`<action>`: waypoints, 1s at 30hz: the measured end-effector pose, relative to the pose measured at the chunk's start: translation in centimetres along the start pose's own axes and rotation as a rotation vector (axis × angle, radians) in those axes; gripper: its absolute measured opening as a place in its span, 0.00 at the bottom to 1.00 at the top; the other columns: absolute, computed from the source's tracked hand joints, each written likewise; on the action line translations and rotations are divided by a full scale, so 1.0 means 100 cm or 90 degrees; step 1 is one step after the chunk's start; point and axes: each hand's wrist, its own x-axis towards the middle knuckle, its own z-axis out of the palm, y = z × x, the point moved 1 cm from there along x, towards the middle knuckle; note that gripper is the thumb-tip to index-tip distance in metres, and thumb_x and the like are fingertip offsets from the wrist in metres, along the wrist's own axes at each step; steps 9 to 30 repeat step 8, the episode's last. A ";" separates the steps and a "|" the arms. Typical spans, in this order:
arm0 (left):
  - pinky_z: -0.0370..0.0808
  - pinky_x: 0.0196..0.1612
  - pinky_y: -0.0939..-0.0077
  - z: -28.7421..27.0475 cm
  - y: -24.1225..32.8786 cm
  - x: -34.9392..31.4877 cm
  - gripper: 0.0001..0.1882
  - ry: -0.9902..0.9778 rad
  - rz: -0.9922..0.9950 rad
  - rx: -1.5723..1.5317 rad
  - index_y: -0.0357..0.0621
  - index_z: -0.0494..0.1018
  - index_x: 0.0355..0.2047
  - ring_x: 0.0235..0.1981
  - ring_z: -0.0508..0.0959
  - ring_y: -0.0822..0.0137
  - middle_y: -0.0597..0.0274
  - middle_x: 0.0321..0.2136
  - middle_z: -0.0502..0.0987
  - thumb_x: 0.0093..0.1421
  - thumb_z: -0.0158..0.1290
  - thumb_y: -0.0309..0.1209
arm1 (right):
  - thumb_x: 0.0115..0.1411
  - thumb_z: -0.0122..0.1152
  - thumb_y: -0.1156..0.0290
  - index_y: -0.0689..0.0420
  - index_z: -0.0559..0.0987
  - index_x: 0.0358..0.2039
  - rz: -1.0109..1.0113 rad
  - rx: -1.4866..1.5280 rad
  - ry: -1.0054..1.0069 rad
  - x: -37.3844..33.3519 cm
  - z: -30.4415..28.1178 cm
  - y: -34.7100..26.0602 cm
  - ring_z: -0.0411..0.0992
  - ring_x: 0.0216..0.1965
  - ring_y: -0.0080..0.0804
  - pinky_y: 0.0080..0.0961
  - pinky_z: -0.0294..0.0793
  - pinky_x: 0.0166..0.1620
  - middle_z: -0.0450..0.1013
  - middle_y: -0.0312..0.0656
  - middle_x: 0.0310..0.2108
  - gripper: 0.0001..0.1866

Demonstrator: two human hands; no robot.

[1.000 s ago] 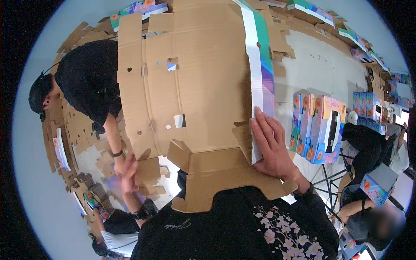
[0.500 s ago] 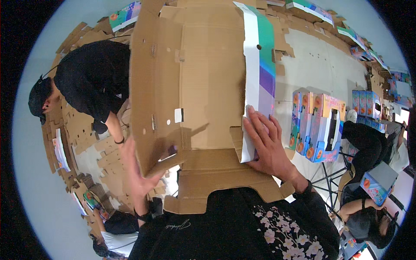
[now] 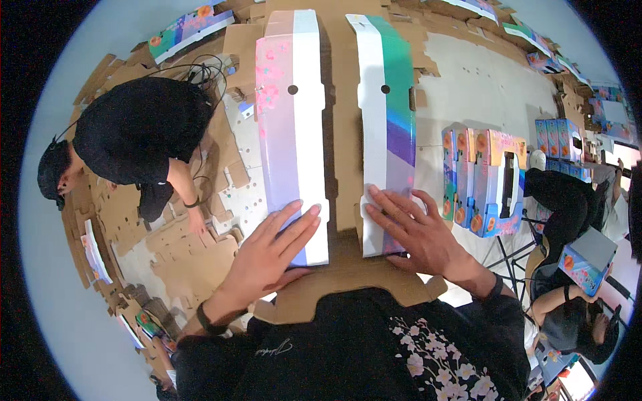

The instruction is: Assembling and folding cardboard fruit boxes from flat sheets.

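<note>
In front of me lies a large cardboard box blank, its brown inside (image 3: 342, 134) showing between two folded-in side panels. My left hand (image 3: 277, 244) rests with outstretched fingers on the lower end of the left panel (image 3: 281, 147), which is lilac and white with pink blossoms and a round hole. On the lower end of the right panel (image 3: 394, 127), coloured green, purple and white, my right hand (image 3: 421, 230) lies with its fingers spread. A brown end flap (image 3: 348, 274) with a curved cutout points toward my body. Both thumbs are partly hidden beside the cardboard.
Several finished colourful boxes (image 3: 485, 180) stand together at the right, near a black folding stand (image 3: 511, 260). A co-worker in black (image 3: 144, 127) bends over cardboard scraps (image 3: 194, 260) at the left. Another person (image 3: 582, 327) at the far right handles a box (image 3: 587, 260).
The left panel, upright before, is now folded inward with its printed outside up. My left hand has moved from its outer side onto it. The right hand stays on the right panel.
</note>
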 end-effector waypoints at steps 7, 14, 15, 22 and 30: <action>0.57 0.75 0.57 -0.018 -0.011 -0.010 0.56 -0.179 0.005 0.037 0.42 0.53 0.73 0.75 0.52 0.50 0.60 0.76 0.50 0.42 0.66 0.28 | 0.54 0.66 0.51 0.49 0.54 0.76 -0.042 -0.217 -0.051 0.000 0.007 0.001 0.47 0.77 0.35 0.48 0.33 0.77 0.45 0.43 0.78 0.52; 0.57 0.75 0.57 -0.019 -0.011 -0.009 0.56 -0.187 0.006 0.047 0.42 0.53 0.73 0.75 0.52 0.50 0.60 0.76 0.50 0.42 0.66 0.28 | 0.53 0.67 0.51 0.48 0.54 0.76 -0.053 -0.231 -0.060 0.001 0.007 0.002 0.45 0.77 0.36 0.48 0.31 0.78 0.44 0.45 0.78 0.53; 0.57 0.75 0.57 -0.019 -0.011 -0.009 0.56 -0.187 0.006 0.047 0.42 0.53 0.73 0.75 0.52 0.50 0.60 0.76 0.50 0.42 0.66 0.28 | 0.53 0.67 0.51 0.48 0.54 0.76 -0.053 -0.231 -0.060 0.001 0.007 0.002 0.45 0.77 0.36 0.48 0.31 0.78 0.44 0.45 0.78 0.53; 0.57 0.75 0.57 -0.019 -0.011 -0.009 0.56 -0.187 0.006 0.047 0.42 0.53 0.73 0.75 0.52 0.50 0.60 0.76 0.50 0.42 0.66 0.28 | 0.53 0.67 0.51 0.48 0.54 0.76 -0.053 -0.231 -0.060 0.001 0.007 0.002 0.45 0.77 0.36 0.48 0.31 0.78 0.44 0.45 0.78 0.53; 0.57 0.75 0.57 -0.019 -0.011 -0.009 0.56 -0.187 0.006 0.047 0.42 0.53 0.73 0.75 0.52 0.50 0.60 0.76 0.50 0.42 0.66 0.28 | 0.53 0.67 0.51 0.48 0.54 0.76 -0.053 -0.231 -0.060 0.001 0.007 0.002 0.45 0.77 0.36 0.48 0.31 0.78 0.44 0.45 0.78 0.53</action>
